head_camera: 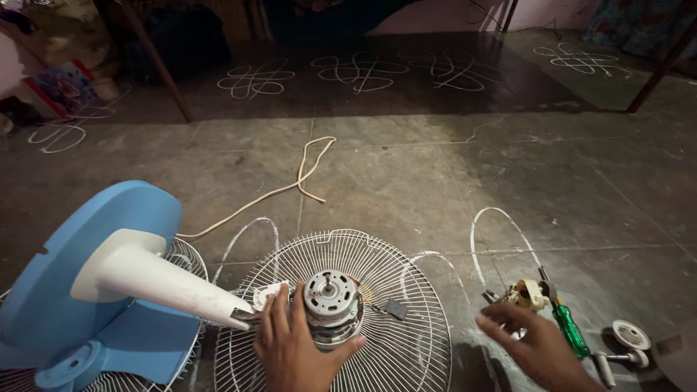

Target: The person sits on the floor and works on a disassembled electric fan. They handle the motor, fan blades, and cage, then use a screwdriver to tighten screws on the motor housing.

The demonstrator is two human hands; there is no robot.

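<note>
A fan lies taken apart on a stone floor. My left hand (294, 348) grips the grey metal fan motor (330, 299), which sits upright in the middle of a white wire fan guard (392, 268). The white fan neck (156, 279) leads left from the motor to the blue fan base (80, 290), tipped on its side. My right hand (534, 341) rests on the floor at lower right, fingers spread over small parts beside a cream switch piece (528, 294) and a green-handled screwdriver (570, 328). It holds nothing that I can see.
A cream power cord (301, 178) snakes across the floor behind the guard. A second wire guard (190, 263) lies under the blue base. A white knob (630, 334) and a small tool lie at far right. White chalk patterns mark the floor; slanted poles stand at the back.
</note>
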